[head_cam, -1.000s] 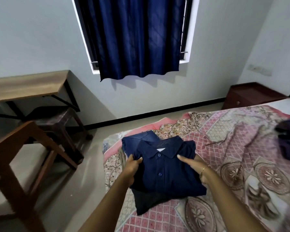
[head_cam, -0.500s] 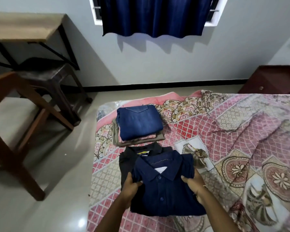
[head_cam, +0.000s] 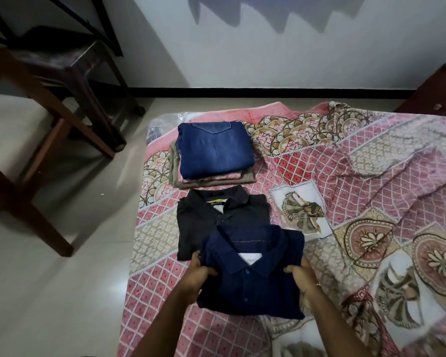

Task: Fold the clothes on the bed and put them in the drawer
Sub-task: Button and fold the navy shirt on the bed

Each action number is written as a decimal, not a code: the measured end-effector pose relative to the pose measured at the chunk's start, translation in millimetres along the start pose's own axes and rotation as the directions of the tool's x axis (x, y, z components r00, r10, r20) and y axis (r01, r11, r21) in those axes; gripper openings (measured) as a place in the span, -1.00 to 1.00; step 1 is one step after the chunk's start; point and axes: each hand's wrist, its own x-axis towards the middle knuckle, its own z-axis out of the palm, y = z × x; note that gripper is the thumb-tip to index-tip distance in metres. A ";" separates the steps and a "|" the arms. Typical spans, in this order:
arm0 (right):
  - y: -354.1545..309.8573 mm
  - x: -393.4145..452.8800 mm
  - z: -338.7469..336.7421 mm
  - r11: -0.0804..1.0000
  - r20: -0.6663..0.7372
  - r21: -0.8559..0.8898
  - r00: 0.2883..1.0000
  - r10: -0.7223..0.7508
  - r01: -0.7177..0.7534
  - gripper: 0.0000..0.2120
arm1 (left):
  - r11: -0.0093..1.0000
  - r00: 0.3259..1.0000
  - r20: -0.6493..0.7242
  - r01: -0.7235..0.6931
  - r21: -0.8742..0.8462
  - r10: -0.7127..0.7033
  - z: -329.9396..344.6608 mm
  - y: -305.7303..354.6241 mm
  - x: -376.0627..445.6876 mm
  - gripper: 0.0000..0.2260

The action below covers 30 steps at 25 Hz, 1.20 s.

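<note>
A folded navy blue polo shirt [head_cam: 252, 282] lies near the front of the bed [head_cam: 371, 176], partly over a folded black polo shirt [head_cam: 216, 215]. My left hand [head_cam: 198, 274] grips the navy shirt's left edge and my right hand [head_cam: 300, 275] grips its right edge. Beyond the black shirt sits a stack of folded clothes [head_cam: 214, 153] with blue denim on top and olive and pink pieces beneath. The bed carries a pink patterned bedspread.
A wooden chair [head_cam: 36, 119] and a dark stool [head_cam: 70, 63] stand on the tiled floor to the left of the bed. A dark red bedside cabinet [head_cam: 438, 91] sits at the far right against the white wall.
The view has tilted down from the window to the bed. Both hands have brought the navy shirt toward me, now overlapping the black shirt, with the denim stack showing behind.
</note>
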 end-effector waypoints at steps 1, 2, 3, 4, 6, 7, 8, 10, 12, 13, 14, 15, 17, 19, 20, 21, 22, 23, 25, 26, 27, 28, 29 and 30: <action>5.7 -0.8 2.5 1.000 0.011 -0.005 1.000 0.005 -0.005 -0.59 | 0.998 0.999 0.008 0.053 -0.031 -0.052 -4.5 -1.0 -3.8 -0.58; 11.1 -1.2 5.7 1.000 0.028 -0.015 1.000 0.013 -0.012 -0.61 | 0.995 0.995 0.018 0.094 -0.035 -0.094 -9.3 -1.4 -7.8 -0.61; 15.6 -0.7 9.2 0.999 0.045 -0.033 0.999 0.026 -0.025 -0.61 | 0.991 0.991 0.032 0.128 -0.024 -0.127 -14.7 -2.1 -11.2 -0.67; 19.5 -2.1 12.6 0.998 0.068 -0.047 0.997 0.036 -0.033 -0.62 | 0.986 0.986 0.038 0.165 -0.002 -0.165 -20.6 -3.8 -14.4 -0.74; 27.9 -6.1 21.6 0.996 0.115 -0.064 0.991 0.071 -0.064 -0.65 | 0.976 0.975 0.041 0.218 0.004 -0.218 -32.7 -10.8 -19.9 -0.86; 31.5 -9.9 26.4 0.994 0.146 -0.079 0.985 0.093 -0.082 -0.64 | 0.973 0.973 0.023 0.230 -0.012 -0.229 -38.7 -16.0 -21.6 -0.88; 36.5 -12.3 32.5 0.990 0.175 -0.112 0.979 0.106 -0.087 -0.62 | 0.971 0.972 -0.006 0.236 -0.028 -0.237 -44.3 -22.5 -23.4 -0.88; 46.4 -15.6 44.4 0.975 0.187 -0.220 0.979 0.081 -0.039 -0.52 | 0.974 0.970 -0.088 0.225 -0.002 -0.225 -53.2 -37.1 -23.6 -0.87; 56.6 -21.9 57.3 0.921 0.123 -0.379 0.991 -0.048 0.092 -0.38 | 0.972 0.972 -0.199 0.156 0.174 -0.121 -58.4 -54.2 -19.0 -0.84; 61.2 -26.3 63.3 0.856 0.044 -0.485 0.983 -0.179 0.178 -0.36 | 0.944 0.966 -0.257 0.091 0.317 -0.006 -59.1 -62.8 -16.0 -0.77; 61.1 -32.8 68.7 0.765 -0.039 -0.590 0.937 -0.347 0.258 -0.40 | 0.873 0.941 -0.309 0.030 0.487 0.140 -58.1 -68.9 -13.5 -0.67; 65.7 -36.2 73.9 0.666 -0.076 -0.665 0.856 -0.511 0.339 -0.49 | 0.763 0.888 -0.343 -0.013 0.646 0.306 -55.5 -74.4 -13.4 -0.59; 67.4 -45.6 80.5 0.455 0.045 -0.748 0.720 -0.692 0.484 -0.54 | 0.422 0.743 -0.178 -0.152 0.894 0.645 -51.3 -81.6 -15.8 -0.53; 84.5 -46.1 84.2 0.188 0.285 -0.801 0.639 -0.715 0.568 -0.45 | -0.005 0.658 0.218 -0.309 0.951 0.721 -51.5 -91.0 -14.0 -0.47; 90.5 -44.7 86.3 0.121 0.357 -0.811 0.647 -0.674 0.573 -0.41 | -0.168 0.649 0.365 -0.346 0.923 0.667 -54.5 -95.8 -9.1 -0.42; 95.7 -41.1 89.4 0.106 0.384 -0.824 0.686 -0.618 0.556 -0.38 | -0.260 0.677 0.447 -0.366 0.894 0.585 -58.5 -100.2 -2.4 -0.37; 98.9 -37.2 91.3 0.122 0.386 -0.843 0.747 -0.541 0.524 -0.34 | -0.292 0.720 0.468 -0.366 0.884 0.512 -61.5 -105.1 3.4 -0.33; 102.1 -33.5 93.3 0.141 0.375 -0.858 0.788 -0.488 0.495 -0.30 | -0.279 0.775 0.443 -0.349 0.895 0.450 -63.5 -107.2 7.0 -0.30; 102.2 -25.2 97.3 0.131 0.365 -0.877 0.819 -0.442 0.462 -0.19 | -0.219 0.862 0.374 -0.314 0.924 0.341 -62.4 -107.1 14.1 -0.27; 102.6 -21.3 98.0 0.115 0.382 -0.877 0.822 -0.422 0.466 -0.13 | -0.189 0.866 0.373 -0.326 0.926 0.333 -62.2 -109.0 17.4 -0.24; 102.1 -19.2 98.5 0.119 0.397 -0.871 0.827 -0.398 0.476 -0.09 | -0.175 0.868 0.380 -0.340 0.924 0.320 -61.9 -107.4 18.8 -0.18; 100.6 -19.5 98.5 0.122 0.400 -0.872 0.833 -0.383 0.475 -0.07 | -0.179 0.867 0.395 -0.356 0.917 0.304 -61.6 -105.4 19.6 -0.10; 97.2 -20.9 98.2 0.123 0.399 -0.875 0.840 -0.366 0.469 -0.07 | -0.164 0.877 0.409 -0.377 0.911 0.251 -61.7 -101.8 20.3 -0.02; 94.0 -22.8 97.5 0.134 0.397 -0.876 0.850 -0.346 0.464 -0.10 | -0.138 0.891 0.404 -0.382 0.914 0.208 -60.8 -98.0 18.9 0.05</action>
